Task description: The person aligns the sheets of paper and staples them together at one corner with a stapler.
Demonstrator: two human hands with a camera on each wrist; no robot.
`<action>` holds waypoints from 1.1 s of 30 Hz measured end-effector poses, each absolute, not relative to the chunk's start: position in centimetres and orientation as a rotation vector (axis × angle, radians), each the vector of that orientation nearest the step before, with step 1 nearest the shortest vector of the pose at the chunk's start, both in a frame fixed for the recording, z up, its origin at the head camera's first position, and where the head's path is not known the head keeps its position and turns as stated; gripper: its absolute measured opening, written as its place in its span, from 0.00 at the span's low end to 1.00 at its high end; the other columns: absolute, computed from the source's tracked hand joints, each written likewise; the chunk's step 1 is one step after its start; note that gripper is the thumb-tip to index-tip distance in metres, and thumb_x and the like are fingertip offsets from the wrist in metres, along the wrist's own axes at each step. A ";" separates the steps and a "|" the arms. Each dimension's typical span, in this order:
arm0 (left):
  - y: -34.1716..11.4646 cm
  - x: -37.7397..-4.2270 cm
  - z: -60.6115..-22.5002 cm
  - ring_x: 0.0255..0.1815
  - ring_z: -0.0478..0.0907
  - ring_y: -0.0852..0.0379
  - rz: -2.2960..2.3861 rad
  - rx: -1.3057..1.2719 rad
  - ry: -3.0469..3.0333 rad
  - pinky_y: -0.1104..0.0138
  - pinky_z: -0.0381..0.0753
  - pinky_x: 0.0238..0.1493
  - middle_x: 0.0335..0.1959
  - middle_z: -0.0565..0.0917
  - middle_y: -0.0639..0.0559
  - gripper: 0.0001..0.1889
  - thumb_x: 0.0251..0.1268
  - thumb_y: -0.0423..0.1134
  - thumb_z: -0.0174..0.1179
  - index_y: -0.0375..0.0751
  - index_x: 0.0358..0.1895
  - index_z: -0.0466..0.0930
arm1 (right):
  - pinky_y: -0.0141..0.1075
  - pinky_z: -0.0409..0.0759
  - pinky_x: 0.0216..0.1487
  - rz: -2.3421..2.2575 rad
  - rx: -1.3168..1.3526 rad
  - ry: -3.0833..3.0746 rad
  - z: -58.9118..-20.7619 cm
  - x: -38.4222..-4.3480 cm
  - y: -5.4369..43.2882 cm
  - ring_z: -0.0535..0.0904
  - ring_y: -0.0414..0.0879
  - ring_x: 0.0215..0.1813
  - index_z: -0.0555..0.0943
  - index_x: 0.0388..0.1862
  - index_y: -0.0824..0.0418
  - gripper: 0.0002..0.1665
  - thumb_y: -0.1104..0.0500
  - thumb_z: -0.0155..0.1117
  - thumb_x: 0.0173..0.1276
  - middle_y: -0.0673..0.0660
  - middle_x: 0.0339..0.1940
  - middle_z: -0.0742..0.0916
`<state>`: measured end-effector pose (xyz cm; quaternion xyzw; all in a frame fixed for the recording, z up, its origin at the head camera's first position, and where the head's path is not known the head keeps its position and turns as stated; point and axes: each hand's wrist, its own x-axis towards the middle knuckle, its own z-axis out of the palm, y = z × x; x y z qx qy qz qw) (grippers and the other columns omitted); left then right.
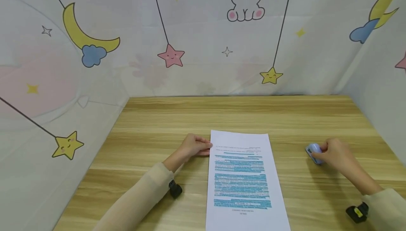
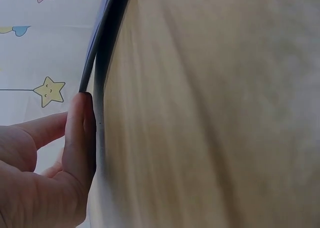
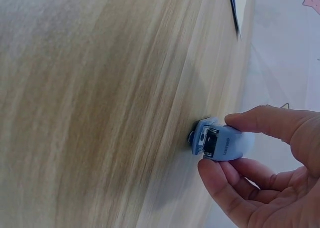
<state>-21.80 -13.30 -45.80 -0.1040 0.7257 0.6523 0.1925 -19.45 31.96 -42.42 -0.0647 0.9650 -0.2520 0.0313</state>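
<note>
A white printed sheet of paper [image 1: 241, 139] with blue-highlighted lines lies on the wooden table, its print upside down from here. My left hand [image 1: 195, 145] is at its upper left edge and holds that edge between thumb and fingers. In the left wrist view the paper [image 2: 96, 42] appears edge-on, slightly raised off the table beside a fingertip. To the right, my right hand [image 1: 337, 155] pinches a small light-blue mini stapler [image 1: 314, 150]. The right wrist view shows thumb and fingers on either side of the stapler [image 3: 225, 144], its flat base close to the tabletop.
The wooden table [image 1: 165, 114] meets a white cloth backdrop [image 1: 203, 76] printed with stars, moons and a rabbit at the back and both sides. A black wrist camera [image 1: 175, 188] hangs by the left sleeve, another wrist camera [image 1: 357, 212] by the right one.
</note>
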 end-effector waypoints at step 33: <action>-15.1 -21.2 -43.2 0.37 0.85 0.51 1.488 0.167 2.485 0.62 0.87 0.40 0.37 0.87 0.44 0.09 0.69 0.32 0.64 0.30 0.47 0.83 | 0.63 0.78 0.47 -0.973 -0.396 3.086 -39.7 -18.3 28.8 0.76 0.72 0.53 0.66 0.64 0.78 0.34 0.51 0.60 0.77 0.77 0.56 0.78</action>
